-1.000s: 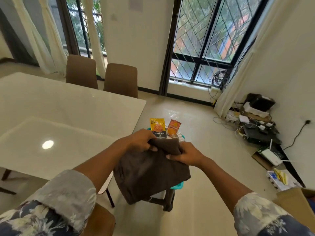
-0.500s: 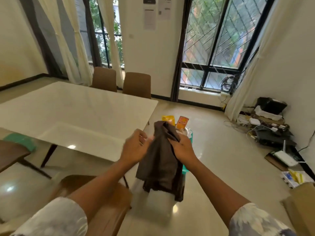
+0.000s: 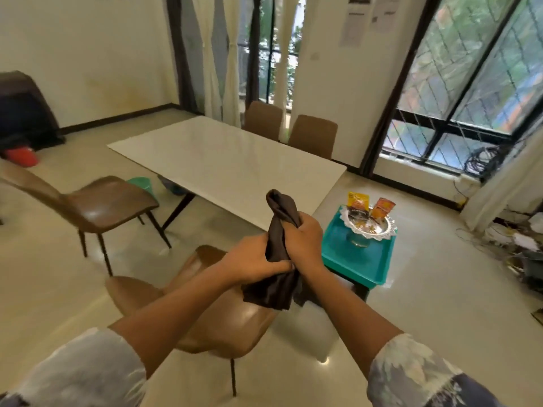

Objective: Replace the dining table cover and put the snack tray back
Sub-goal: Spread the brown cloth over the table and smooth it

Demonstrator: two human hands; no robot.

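Observation:
A dark brown cloth [image 3: 280, 230], bunched and folded, hangs in front of me. My left hand [image 3: 252, 259] grips its lower part and my right hand [image 3: 304, 239] grips it just above. Beyond them stands the bare white dining table [image 3: 223, 160]. To its right, a silver snack tray [image 3: 368, 226] with two snack packets [image 3: 370, 205] rests in a teal tub [image 3: 357, 259] on a low stool.
Brown chairs stand around the table: one [image 3: 223, 327] right under my arms, one [image 3: 97, 201] at the left, two [image 3: 291, 127] at the far side. Cables and boxes [image 3: 517, 242] clutter the floor by the right wall. A dark cabinet [image 3: 23, 110] stands far left.
The view has swung left and pulled back from the table. The cloth, held flat a second ago, is now bunched upright between both hands, which have closed together on it.

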